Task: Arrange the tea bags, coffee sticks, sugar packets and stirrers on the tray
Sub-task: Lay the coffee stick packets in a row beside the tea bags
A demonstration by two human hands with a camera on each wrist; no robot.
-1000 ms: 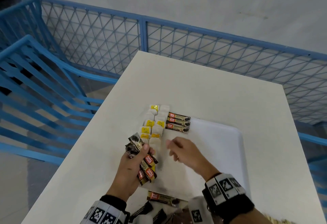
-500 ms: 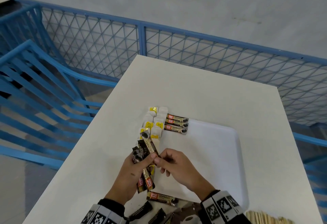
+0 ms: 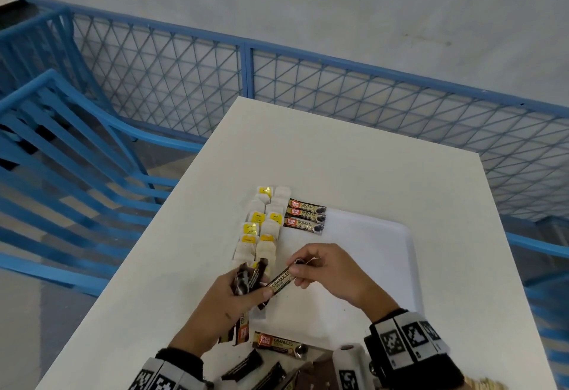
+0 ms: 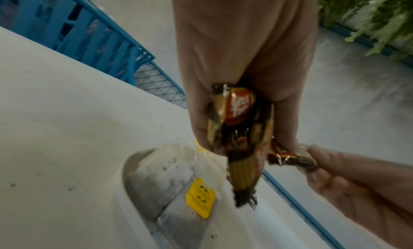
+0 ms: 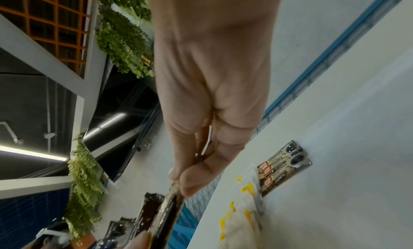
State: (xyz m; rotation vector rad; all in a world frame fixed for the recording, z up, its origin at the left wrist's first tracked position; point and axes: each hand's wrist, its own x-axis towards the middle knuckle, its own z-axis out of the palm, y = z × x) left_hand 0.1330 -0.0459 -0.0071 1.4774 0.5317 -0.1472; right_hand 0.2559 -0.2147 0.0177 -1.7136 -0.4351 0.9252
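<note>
A white tray (image 3: 385,254) lies on the white table. Along its left side lie two rows of tea bags (image 3: 260,229) with yellow tags, and beside them three coffee sticks (image 3: 304,216) side by side. My left hand (image 3: 234,297) grips a bundle of coffee sticks (image 3: 246,277) over the tray's near left corner; the bundle (image 4: 241,132) fills the left wrist view. My right hand (image 3: 320,269) pinches the end of one coffee stick (image 3: 280,278) that still reaches into the left hand's bundle. In the right wrist view my fingertips (image 5: 192,180) pinch that dark stick (image 5: 165,215).
Loose coffee sticks (image 3: 280,345) lie on the table at the tray's near edge. Wooden stirrers (image 3: 489,385) show at the bottom right corner. A blue mesh railing (image 3: 308,87) runs beyond the table's far and left edges.
My right hand came over to the left hand, took one stick by its end and is drawing it out to the right. The view shifted slightly downward.
</note>
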